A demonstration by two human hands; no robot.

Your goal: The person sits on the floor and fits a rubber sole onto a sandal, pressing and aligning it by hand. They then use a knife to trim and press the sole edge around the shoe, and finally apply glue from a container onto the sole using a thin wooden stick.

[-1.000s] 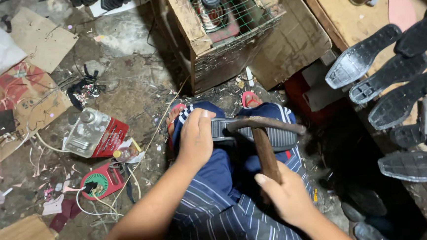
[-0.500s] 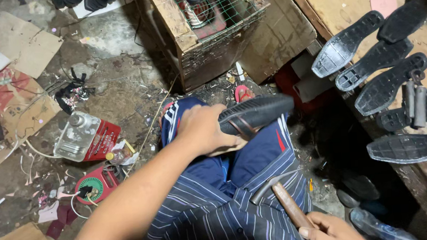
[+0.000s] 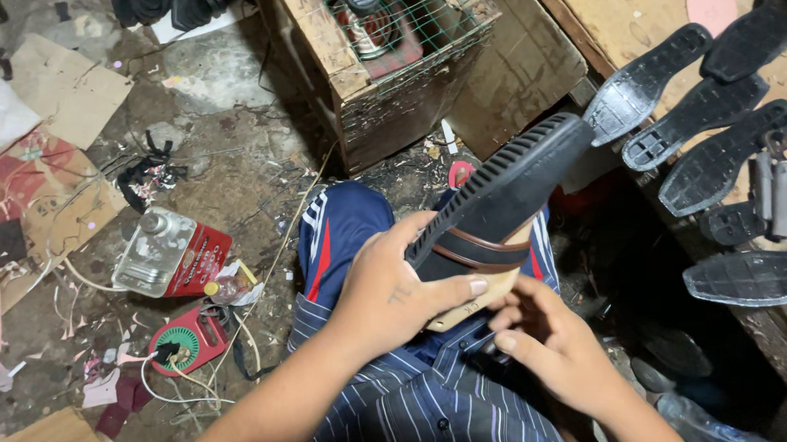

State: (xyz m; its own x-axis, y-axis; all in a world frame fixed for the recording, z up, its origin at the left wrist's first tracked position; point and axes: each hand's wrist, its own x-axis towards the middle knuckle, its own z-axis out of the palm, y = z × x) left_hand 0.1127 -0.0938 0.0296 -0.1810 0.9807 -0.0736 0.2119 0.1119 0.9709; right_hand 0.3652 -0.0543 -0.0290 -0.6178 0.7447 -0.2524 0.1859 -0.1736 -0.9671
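Observation:
I hold a sandal (image 3: 501,196) over my lap, its black ribbed sole turned up and a brown strap across the tan footbed below. My left hand (image 3: 389,294) grips it from the left, thumb lying along the footbed edge. My right hand (image 3: 547,348) touches the sandal's lower end with its fingertips, just under the thumb of the left. The hammer seen earlier is out of view. My knees in blue trousers (image 3: 340,233) are under the sandal.
Several black shoe soles (image 3: 705,111) lie on a wooden bench (image 3: 599,8) at right. A wooden crate with wire mesh (image 3: 383,58) stands ahead. On the dirt floor at left are a clear bottle (image 3: 145,254), red packets, cardboard (image 3: 67,86) and scraps.
The right hand, which held a hammer over the sandal, dropped away with it, then came back empty to the sandal's lower end. The left hand tilted the sandal sole-up.

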